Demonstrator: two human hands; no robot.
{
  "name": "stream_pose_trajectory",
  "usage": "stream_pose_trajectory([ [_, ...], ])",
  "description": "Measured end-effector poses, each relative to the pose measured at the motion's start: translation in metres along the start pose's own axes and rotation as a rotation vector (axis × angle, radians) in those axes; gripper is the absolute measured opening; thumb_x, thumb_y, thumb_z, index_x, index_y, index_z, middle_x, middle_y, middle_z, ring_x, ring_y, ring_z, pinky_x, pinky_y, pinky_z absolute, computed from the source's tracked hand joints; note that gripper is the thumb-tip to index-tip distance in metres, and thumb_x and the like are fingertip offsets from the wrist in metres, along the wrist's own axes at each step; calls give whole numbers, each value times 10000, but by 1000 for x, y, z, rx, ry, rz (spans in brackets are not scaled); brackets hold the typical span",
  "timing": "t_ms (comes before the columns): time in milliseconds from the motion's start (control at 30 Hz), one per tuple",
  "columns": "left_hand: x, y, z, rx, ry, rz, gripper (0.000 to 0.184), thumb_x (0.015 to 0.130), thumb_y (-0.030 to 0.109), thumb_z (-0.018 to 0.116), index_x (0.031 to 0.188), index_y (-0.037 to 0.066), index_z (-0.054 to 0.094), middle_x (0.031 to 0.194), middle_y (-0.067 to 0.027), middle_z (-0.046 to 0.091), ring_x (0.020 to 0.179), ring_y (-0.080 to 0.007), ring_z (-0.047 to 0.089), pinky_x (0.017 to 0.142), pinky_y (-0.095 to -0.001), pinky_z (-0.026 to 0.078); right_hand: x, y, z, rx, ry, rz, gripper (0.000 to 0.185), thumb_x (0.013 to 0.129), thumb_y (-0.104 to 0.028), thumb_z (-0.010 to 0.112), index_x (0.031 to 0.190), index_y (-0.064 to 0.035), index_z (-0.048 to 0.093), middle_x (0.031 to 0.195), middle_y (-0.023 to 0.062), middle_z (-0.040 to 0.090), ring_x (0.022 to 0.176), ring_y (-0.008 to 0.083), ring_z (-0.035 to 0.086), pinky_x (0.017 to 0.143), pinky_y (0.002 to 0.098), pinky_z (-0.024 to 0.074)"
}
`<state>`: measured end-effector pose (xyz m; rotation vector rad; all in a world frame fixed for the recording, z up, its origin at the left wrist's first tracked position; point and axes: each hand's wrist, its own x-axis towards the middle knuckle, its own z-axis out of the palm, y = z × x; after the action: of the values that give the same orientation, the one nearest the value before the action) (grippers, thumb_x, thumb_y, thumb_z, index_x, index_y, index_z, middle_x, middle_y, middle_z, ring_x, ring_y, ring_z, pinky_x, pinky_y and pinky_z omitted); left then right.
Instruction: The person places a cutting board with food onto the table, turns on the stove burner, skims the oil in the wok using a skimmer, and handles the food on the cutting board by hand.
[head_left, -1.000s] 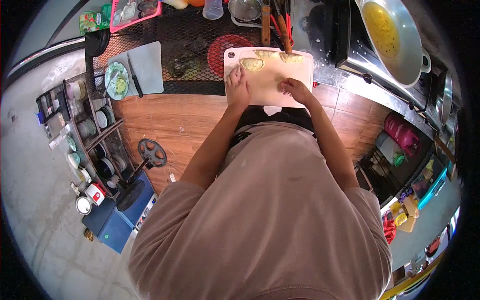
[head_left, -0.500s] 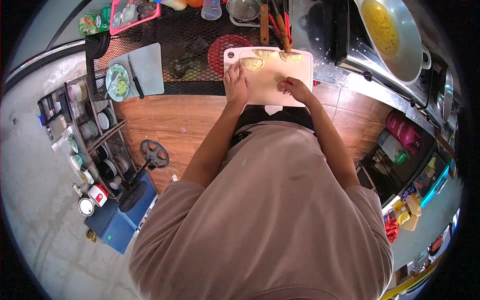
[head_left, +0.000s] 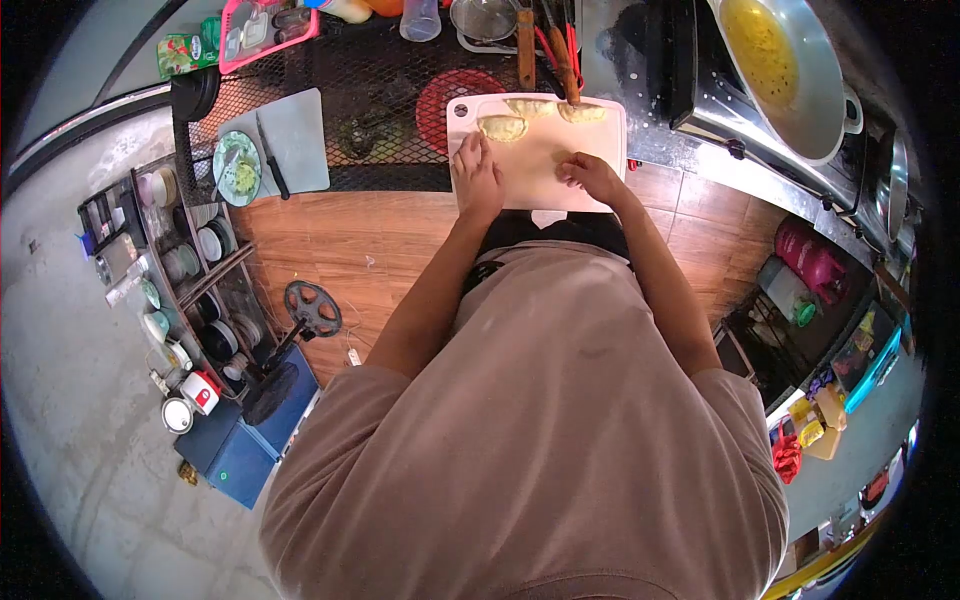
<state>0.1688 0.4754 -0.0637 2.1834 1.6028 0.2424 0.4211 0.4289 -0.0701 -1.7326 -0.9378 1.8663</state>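
A pale cutting board [head_left: 535, 178] lies at the counter's front edge, right before my body. Along its far side are three half-moon pastries with crimped edges: the left pastry [head_left: 503, 127], the middle pastry [head_left: 530, 107] and the right pastry [head_left: 582, 113]. My left hand [head_left: 479, 178] rests over the board's left side, fingers stretched out, their tips just below the left pastry. Over the right side, my right hand [head_left: 592, 179] has its fingers curled together; whether anything is between them is hidden.
Left on the black mesh top, a grey board [head_left: 300, 130] bears a knife [head_left: 271, 158] and a plate [head_left: 222, 170] with pale food. A red round tray [head_left: 440, 110] lies beyond my board. Right, a pan [head_left: 815, 95] with yellow oil stands on the stove.
My left hand has drawn back slightly toward me, away from the left pastry, showing more of it. My right hand stays in nearly the same place, still curled.
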Motion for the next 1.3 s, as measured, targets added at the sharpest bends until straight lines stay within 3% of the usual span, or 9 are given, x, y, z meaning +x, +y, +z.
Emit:
stream_pose_trajectory([
  [600,-9,-3,-2,45,13,22,646,862,163,595,1452,-17,403,1518,-199,340,1318,-383,376,1106,-491,311,-10,-11,-1,52,-10,16,237,981,-174,559,1083,19,652,926,61,684,833,158,639,788,312,531],
  [767,-12,7,-12,41,-63,191,674,844,143,588,1462,-27,376,1507,-224,340,1323,-390,376,1093,-495,315,-2,0,-2,17,-20,1,232,983,-170,554,1077,19,651,921,64,680,827,157,635,789,312,530],
  [1200,-12,1,0,105,-74,98,696,853,182,603,1471,-29,362,1515,-219,334,1341,-379,366,1118,-490,301,-1,8,2,4,12,-23,314,973,-210,590,1139,52,642,952,97,692,827,172,647,770,317,542],
  [1300,-17,-3,-5,85,-10,81,716,846,180,626,1481,-17,359,1492,-223,360,1329,-379,379,1114,-488,304,0,15,6,-45,39,-37,276,993,-208,574,1131,21,644,928,70,680,801,161,643,765,314,539],
])
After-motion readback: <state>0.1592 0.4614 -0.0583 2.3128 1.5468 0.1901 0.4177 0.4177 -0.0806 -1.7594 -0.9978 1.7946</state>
